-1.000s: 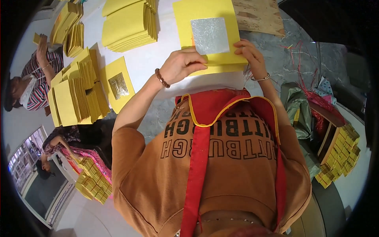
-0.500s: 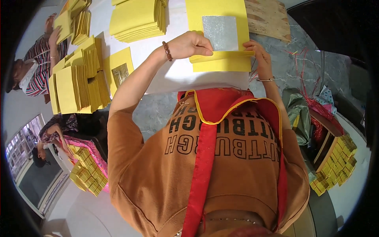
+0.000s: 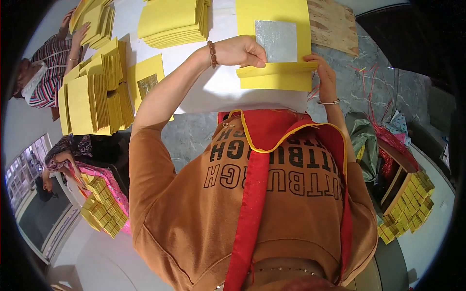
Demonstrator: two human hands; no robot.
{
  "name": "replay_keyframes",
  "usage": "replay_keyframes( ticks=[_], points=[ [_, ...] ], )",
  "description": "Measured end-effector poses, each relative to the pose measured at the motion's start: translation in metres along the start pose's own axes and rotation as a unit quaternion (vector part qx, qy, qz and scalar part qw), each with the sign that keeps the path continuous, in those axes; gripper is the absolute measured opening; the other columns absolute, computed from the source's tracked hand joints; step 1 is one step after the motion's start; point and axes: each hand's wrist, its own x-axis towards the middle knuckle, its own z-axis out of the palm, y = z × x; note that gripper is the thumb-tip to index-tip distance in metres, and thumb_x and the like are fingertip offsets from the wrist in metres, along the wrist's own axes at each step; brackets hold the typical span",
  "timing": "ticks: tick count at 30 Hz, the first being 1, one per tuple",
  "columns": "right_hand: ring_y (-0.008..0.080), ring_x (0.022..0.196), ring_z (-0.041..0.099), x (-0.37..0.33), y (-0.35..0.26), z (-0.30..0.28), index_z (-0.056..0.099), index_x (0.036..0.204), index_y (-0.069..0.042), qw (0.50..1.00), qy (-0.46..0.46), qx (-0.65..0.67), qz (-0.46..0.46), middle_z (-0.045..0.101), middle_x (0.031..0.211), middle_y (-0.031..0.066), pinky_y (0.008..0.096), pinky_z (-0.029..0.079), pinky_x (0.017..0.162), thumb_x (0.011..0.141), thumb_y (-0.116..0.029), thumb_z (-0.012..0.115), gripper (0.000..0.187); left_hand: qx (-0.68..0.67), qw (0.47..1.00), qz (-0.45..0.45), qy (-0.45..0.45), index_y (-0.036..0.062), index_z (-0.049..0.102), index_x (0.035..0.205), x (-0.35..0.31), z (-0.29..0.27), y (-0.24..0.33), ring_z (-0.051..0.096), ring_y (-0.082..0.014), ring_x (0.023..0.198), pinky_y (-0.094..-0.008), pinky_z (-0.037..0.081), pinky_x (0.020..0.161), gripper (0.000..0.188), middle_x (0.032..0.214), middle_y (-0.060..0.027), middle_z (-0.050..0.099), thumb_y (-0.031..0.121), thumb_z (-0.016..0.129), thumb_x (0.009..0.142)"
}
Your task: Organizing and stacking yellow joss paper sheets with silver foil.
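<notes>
A yellow paper sheet [image 3: 273,9] with a silver foil rectangle [image 3: 275,41] lies before me, its near part folded into a raised crosswise strip. My left hand [image 3: 245,51], fingers curled with the thumb along the strip, grips the fold left of its middle. At the right end of the same fold, my right hand [image 3: 325,77] pinches the paper with its fingertips. Part of the foil is hidden under the fold. Left of my left forearm lies another yellow sheet [image 3: 149,68] with a small foil rectangle, partly covered by that arm.
Stacks of folded yellow paper [image 3: 172,22] stand at the back of the white table [image 3: 208,94], with more stacks [image 3: 90,104] at its left. A plywood board [image 3: 334,24] adjoins on the right. Another person [image 3: 46,72] handles yellow papers at far left. Yellow bundles [image 3: 410,206] sit lower right.
The folded strip and both hands appear slightly farther right, while the whole view has shifted a little. My grips look unchanged. The other person's hand has moved over the papers.
</notes>
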Motion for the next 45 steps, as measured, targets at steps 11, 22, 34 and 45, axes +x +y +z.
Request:
replay_keyframes(
  ticks=[11, 22, 34, 45],
  points=[
    [0.0240, 0.115, 0.044, 0.002, 0.006, -0.006, 0.061, 0.095, -0.002, 0.995, -0.056, -0.031, -0.083, 0.059, 0.108, 0.0074, 0.0366, 0.029, 0.099, 0.086, -0.040, 0.045, 0.042, 0.018, 1.000, -0.003, -0.002, 0.0027, 0.063, 0.083, -0.001, -0.001, 0.002, 0.039, -0.0041, 0.054, -0.0211, 0.034, 0.050, 0.016, 0.060, 0.0059, 0.047, 0.018, 0.058, 0.085],
    [0.0263, 0.116, 0.043, 0.003, 0.008, -0.010, 0.059, 0.097, -0.001, 0.993, -0.071, -0.058, -0.072, 0.056, 0.110, 0.0122, 0.0380, 0.028, 0.099, 0.086, -0.061, 0.030, 0.068, 0.026, 0.999, -0.019, -0.001, 0.0024, 0.063, 0.083, -0.001, 0.001, 0.005, 0.040, -0.0041, 0.055, -0.0214, 0.035, 0.051, 0.016, 0.061, 0.0052, 0.049, 0.018, 0.059, 0.084],
    [0.0243, 0.116, 0.042, 0.003, 0.008, -0.010, 0.061, 0.096, -0.003, 0.995, -0.072, -0.003, -0.065, 0.057, 0.110, 0.0086, 0.0373, 0.027, 0.100, 0.084, -0.049, 0.047, 0.050, 0.006, 1.000, -0.029, 0.007, 0.0019, 0.063, 0.079, -0.001, 0.003, 0.009, 0.045, -0.0049, 0.054, -0.0208, 0.039, 0.051, 0.016, 0.060, 0.0038, 0.051, 0.018, 0.059, 0.080],
    [0.0201, 0.103, 0.050, 0.000, 0.008, 0.002, 0.058, 0.100, -0.005, 0.994, -0.009, -0.103, -0.042, 0.056, 0.106, 0.0071, 0.0295, 0.038, 0.090, 0.075, -0.008, 0.065, 0.026, 0.126, 0.975, 0.154, 0.095, 0.0066, 0.054, 0.117, -0.032, 0.005, 0.009, 0.053, -0.0214, 0.100, -0.0337, 0.042, 0.084, 0.053, 0.105, -0.0101, 0.057, 0.037, 0.067, 0.075]
  ],
)
